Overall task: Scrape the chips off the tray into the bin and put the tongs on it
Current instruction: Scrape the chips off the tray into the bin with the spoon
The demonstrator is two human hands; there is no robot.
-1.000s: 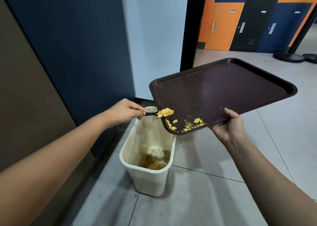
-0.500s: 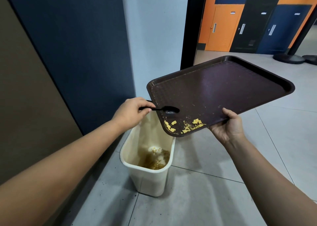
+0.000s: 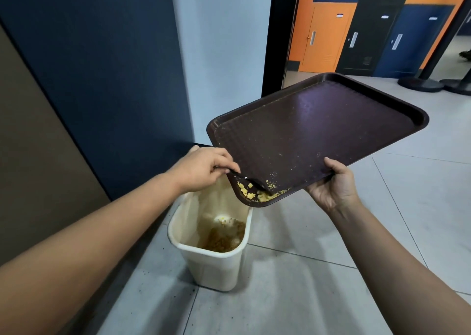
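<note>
Over the bin (image 3: 230, 254), head view: tray (image 3: 318, 133) held tilted, low corner hanging above the bin mouth, not touching the rim. Bin stands on the floor (image 3: 293, 296) by the wall (image 3: 102, 67); brown scraps already at its bottom.

Chips (image 3: 257, 194) bunched w/ crumbs in the tray's low corner, against the lip. Tongs (image 3: 251, 181), black, tip down among them.

Step in hand, my read: sweeping the last chips over the lip. To do well: keep the corner dead over the opening, tilt steeper so bits slide, drag the tongs flat along the lip toward the corner in short strokes; fine crumbs up the tray likely need a tap. Risk: bits flick past the rim onto the floor.

Fingers: left hand (image 3: 201, 169) curled tight, pinching the tongs' handle end; whether the tongs' arms are squeezed together, can't tell. Right hand (image 3: 334, 189) grips the tray's near edge, thumb on top, fingers (image 3: 317, 190) underneath, mostly hidden.

Tongs not yet laid on the tray.
</note>
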